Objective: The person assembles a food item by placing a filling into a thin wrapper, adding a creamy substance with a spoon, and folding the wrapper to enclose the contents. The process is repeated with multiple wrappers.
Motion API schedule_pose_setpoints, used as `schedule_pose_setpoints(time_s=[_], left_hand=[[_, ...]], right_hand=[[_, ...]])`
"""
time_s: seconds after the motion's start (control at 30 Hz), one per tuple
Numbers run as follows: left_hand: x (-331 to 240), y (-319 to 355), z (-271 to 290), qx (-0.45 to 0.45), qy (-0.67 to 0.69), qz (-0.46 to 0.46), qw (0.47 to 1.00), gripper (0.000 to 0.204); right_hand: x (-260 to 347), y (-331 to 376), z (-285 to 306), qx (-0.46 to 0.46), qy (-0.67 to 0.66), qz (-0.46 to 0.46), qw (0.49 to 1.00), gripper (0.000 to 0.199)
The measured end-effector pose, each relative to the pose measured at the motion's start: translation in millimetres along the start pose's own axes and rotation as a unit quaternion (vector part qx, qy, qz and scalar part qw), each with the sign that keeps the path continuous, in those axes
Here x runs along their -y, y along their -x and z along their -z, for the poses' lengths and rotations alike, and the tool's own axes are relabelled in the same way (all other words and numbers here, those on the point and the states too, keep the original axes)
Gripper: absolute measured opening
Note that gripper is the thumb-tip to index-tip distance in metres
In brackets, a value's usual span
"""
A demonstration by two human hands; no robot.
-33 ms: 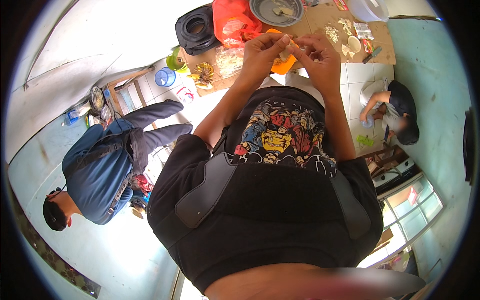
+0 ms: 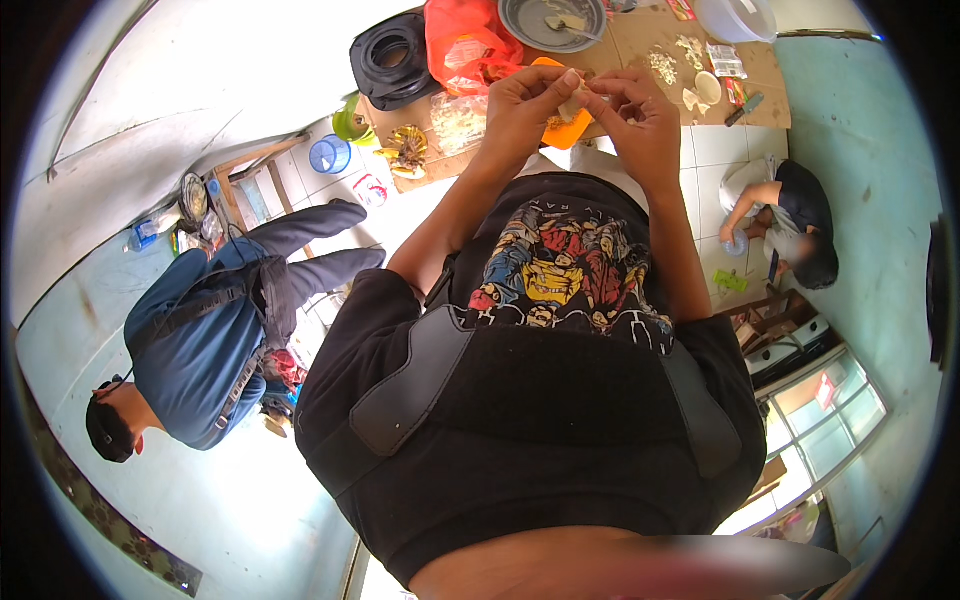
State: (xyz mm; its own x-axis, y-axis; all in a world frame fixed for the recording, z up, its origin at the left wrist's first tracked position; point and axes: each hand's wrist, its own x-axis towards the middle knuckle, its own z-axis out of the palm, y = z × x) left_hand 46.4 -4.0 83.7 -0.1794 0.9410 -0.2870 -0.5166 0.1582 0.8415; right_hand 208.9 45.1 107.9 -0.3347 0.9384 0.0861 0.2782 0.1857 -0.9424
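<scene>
Brown desk [image 2: 635, 40] spreads beyond both grips, over a white-tiled floor [image 2: 710, 180]; left grip [image 2: 525, 97] and right grip [image 2: 642, 108] meet at the fingertips, thumbs and fingers pinching a small pale piece [image 2: 572, 107] between them, its kind too small to tell; just beneath the grips shows an orange tray [image 2: 566, 135], partly hidden; beyond them stands a grey bowl [image 2: 522, 18] with a spoon [image 2: 580, 30]; left of them, a red bag [image 2: 470, 45], then a black stand [image 2: 400, 95]; right of them, pale bits [image 2: 663, 68], a cup [image 2: 708, 90] and, farther, a knife [image 2: 744, 110]; well apart, a person in blue [image 2: 190, 330] to the left, a crouching person [image 2: 803, 200] to the right.
</scene>
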Motion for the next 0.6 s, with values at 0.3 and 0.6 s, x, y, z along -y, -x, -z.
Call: schedule_pose_setpoints(time_s=[0.3,0.6], left_hand=[[-2.6,-9.4,6.2,0.026,-0.044,0.013,0.999,0.023],[0.2,-12.8,12.1,0.042,-0.046,0.008,0.998,0.017]], right_hand=[[-14.3,-5.7,1.3,0.023,-0.084,-0.027,0.996,0.019],[-9.8,-8.2,5.1,0.107,-0.112,-0.115,0.981,0.025]])
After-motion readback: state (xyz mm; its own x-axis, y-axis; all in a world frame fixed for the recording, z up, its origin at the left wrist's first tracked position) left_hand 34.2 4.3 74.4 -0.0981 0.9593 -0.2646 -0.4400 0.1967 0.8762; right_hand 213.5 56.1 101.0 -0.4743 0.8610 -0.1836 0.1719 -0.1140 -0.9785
